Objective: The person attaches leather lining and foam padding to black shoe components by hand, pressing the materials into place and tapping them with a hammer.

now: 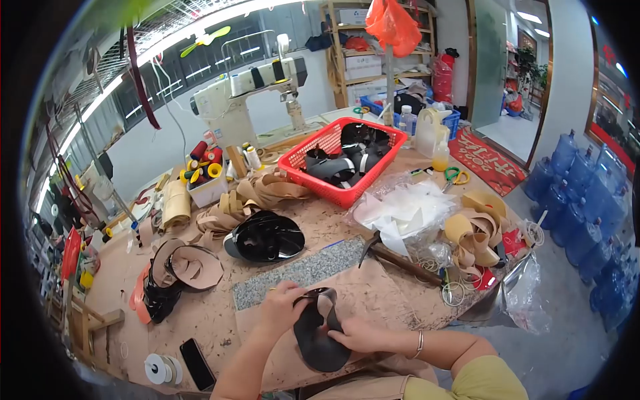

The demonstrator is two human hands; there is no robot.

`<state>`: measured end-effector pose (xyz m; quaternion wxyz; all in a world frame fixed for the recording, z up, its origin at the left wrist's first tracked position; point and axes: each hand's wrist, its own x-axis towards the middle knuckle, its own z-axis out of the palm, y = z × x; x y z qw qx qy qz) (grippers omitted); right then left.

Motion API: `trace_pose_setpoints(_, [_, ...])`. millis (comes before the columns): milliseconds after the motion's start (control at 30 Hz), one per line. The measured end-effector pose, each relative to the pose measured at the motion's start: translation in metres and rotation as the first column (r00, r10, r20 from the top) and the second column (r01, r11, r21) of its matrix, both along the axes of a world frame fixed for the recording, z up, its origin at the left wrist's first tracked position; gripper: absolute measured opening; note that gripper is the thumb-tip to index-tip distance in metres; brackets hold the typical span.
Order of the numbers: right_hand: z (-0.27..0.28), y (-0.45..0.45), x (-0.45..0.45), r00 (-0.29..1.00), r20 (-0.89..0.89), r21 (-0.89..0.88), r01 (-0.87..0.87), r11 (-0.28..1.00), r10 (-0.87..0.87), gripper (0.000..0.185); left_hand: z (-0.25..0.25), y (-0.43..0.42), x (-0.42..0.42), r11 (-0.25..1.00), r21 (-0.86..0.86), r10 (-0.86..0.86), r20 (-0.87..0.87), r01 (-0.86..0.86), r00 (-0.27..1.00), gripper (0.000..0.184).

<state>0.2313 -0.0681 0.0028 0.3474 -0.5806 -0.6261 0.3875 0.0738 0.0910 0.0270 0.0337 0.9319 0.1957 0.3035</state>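
Note:
A dark, curved leather-like piece (320,343) with a lighter inner side is held near the table's front edge. My left hand (283,307) has its fingers closed on the piece's upper left edge. On its right side, my right hand (357,333) grips the same piece, thumb and fingers around the edge. Just beyond my hands lies a speckled grey stone slab (293,273). A hammer (407,260) rests at the slab's right end. Shiny black curved pieces (267,237) sit stacked behind the slab.
A red basket (343,197) of dark pieces stands at the back, near a sewing machine (230,113). Beige pieces (193,267) lie left. A phone (197,365) and a white spool (162,369) are front left. Scissors (457,176) and white sheets (407,210) lie right.

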Motion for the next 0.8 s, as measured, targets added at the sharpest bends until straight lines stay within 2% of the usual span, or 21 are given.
trace_pose_setpoints(67, [-0.022,0.012,0.009,0.998,0.059,-0.089,0.012,0.996,-0.006,0.03,-0.01,-0.001,0.006,0.971,-0.228,0.077,-0.01,-0.077,0.997,0.019])
trace_pose_setpoints(133, [-0.03,0.012,0.011,0.996,0.087,-0.139,-0.017,0.99,0.03,0.03,-0.01,0.002,0.009,0.968,-0.215,0.138,0.02,-0.131,0.99,0.012])
trace_pose_setpoints(200, [-0.026,0.006,0.014,0.988,-0.09,-0.121,0.115,0.986,-0.127,0.03,-0.004,0.003,0.009,0.957,-0.037,0.287,-0.041,-0.289,0.957,0.011])
trace_pose_setpoints(233, [-0.025,0.005,0.015,0.991,-0.09,-0.127,0.088,0.988,-0.1,0.033,-0.006,0.004,0.009,0.95,-0.039,0.307,-0.043,-0.309,0.951,0.011])
trace_pose_setpoints(300, [-0.022,0.008,0.013,0.999,-0.028,-0.175,0.039,0.984,-0.044,0.034,-0.018,0.007,0.011,0.96,-0.231,0.184,0.101,-0.157,0.978,0.014])
trace_pose_setpoints(333, [-0.02,0.008,0.013,0.999,0.035,-0.218,0.012,0.976,-0.004,0.035,-0.023,0.01,0.01,0.959,-0.235,0.186,0.099,-0.159,0.977,0.014])
trace_pose_setpoints(400, [-0.014,0.007,0.008,0.997,0.072,-0.193,0.029,0.981,-0.016,0.035,-0.025,0.019,0.008,0.974,-0.218,0.012,-0.246,-0.067,0.969,0.018])
trace_pose_setpoints(467, [-0.006,0.007,0.001,0.993,0.111,-0.168,0.049,0.985,-0.03,0.036,-0.017,0.027,0.01,0.977,-0.197,0.037,-0.226,-0.082,0.974,0.021])
trace_pose_setpoints(533, [0.0,0.004,-0.006,0.996,0.061,-0.043,0.064,0.997,-0.061,0.036,-0.005,0.026,0.014,0.977,-0.19,0.056,-0.208,-0.096,0.976,0.024])
trace_pose_setpoints(600, [-0.002,0.005,-0.003,1.0,0.029,-0.085,0.014,0.996,-0.011,0.04,0.015,0.013,0.008,0.996,0.002,0.09,-0.286,-0.094,0.954,0.026])
trace_pose_setpoints(633, [-0.009,0.006,0.002,0.999,-0.034,-0.009,-0.031,0.999,0.031,0.04,0.031,0.003,0.002,0.995,0.001,0.097,-0.286,-0.101,0.953,0.026])
trace_pose_setpoints(667, [-0.013,0.009,0.004,0.992,-0.095,0.071,-0.071,0.995,0.077,0.04,0.053,-0.009,-0.006,0.991,0.047,0.134,-0.204,-0.126,0.97,0.024])
trace_pose_setpoints(700, [-0.011,0.01,0.003,0.992,-0.097,0.069,-0.08,0.994,0.086,0.04,0.074,-0.022,-0.014,0.984,0.088,0.167,-0.123,-0.157,0.978,0.023])
trace_pose_setpoints(733, [-0.006,0.01,0.001,0.921,-0.354,-0.008,-0.174,0.985,0.16,0.039,0.095,-0.037,-0.022,0.982,0.083,0.179,-0.127,-0.169,0.976,0.023])
trace_pose_setpoints(767, [0.001,0.01,-0.002,0.782,-0.592,-0.063,-0.283,0.957,0.193,0.039,0.116,-0.052,-0.028,0.957,0.196,0.238,-0.124,-0.211,0.963,0.019])
trace_pose_setpoints(800, [0.012,0.012,-0.004,0.777,-0.598,-0.072,-0.299,0.952,0.199,0.039,0.126,-0.058,-0.03,0.919,0.304,0.297,-0.117,-0.251,0.948,0.016])
